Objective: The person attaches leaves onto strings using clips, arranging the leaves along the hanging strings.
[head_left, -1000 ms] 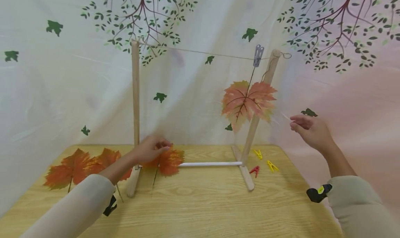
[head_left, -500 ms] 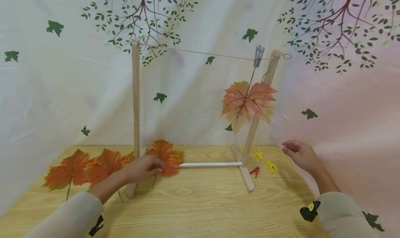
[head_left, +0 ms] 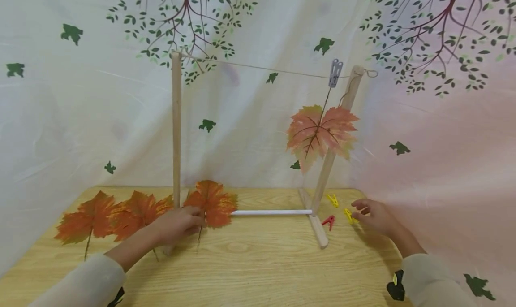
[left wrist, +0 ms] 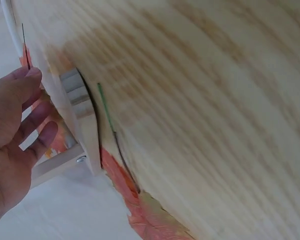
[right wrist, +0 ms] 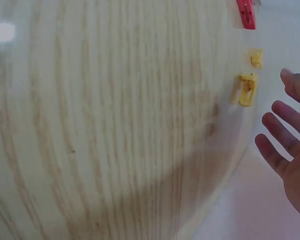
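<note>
left hand (head_left: pixel 179 224): thumb and forefinger pinching the stem of an orange leaf (head_left: pixel 219 204), other fingers loosely bent. leaf lies on the table (head_left: pixel 258 266) just right of the left post (head_left: pixel 176 127), hiding part of the white rod (head_left: pixel 274 212). right hand (head_left: pixel 376 217): fingers parted and relaxed, nothing held, just beside the near yellow clip (head_left: pixel 348 215); whether it touches, cannot tell. far yellow clip (head_left: pixel 332 200) and red clip (head_left: pixel 329 222) close by, right of the right post (head_left: pixel 327 163). two side leaves (head_left: pixel 93 215) left of the left post, stems toward the person. string (head_left: pixel 262 67) between post tops; grey clip (head_left: pixel 335 73) on it, hung leaf (head_left: pixel 316 130) below, stem up.
</note>
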Demonstrator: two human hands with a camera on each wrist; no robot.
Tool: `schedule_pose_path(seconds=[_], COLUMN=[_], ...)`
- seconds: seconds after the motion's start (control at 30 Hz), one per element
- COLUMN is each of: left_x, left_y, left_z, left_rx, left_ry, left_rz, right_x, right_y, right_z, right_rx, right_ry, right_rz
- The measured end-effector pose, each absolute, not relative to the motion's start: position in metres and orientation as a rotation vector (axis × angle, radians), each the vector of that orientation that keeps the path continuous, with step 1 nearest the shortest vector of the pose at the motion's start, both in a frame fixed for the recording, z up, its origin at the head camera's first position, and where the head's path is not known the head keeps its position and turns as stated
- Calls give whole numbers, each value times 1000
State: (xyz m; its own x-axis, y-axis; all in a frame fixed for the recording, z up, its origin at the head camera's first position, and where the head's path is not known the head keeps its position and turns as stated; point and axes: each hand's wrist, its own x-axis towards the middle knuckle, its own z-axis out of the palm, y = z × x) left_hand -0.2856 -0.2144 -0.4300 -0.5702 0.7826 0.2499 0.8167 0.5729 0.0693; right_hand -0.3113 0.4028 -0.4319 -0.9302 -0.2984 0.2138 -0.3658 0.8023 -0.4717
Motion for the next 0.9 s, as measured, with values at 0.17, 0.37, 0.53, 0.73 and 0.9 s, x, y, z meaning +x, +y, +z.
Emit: schedule_pose_path(seconds=[0.17, 0.37, 0.53, 0.73, 0.9], left_x=[-287, -291, -294, -297, -296], left_y=[-216, -212, -207, -203, -200], left_z=[-433, -437, -441, -444, -446], left_rx=[-1359, -1423, -1466, -1516, -1535], left_ry=[-2601, -2515, -2462, -2394, -2353], left_rz=[-314, -354, -351, -346, -352], right_x=[-312, -314, -314, -314, -312], right_y=[399, 392, 390, 391, 393], right_z=[-439, -444, -447, -449, -449], right_rx=[596, 677, 661, 658, 664], right_ry=[-2867, -2858, -2877, -2920, -2933], right_rz=[755, 594, 524, 485, 481])
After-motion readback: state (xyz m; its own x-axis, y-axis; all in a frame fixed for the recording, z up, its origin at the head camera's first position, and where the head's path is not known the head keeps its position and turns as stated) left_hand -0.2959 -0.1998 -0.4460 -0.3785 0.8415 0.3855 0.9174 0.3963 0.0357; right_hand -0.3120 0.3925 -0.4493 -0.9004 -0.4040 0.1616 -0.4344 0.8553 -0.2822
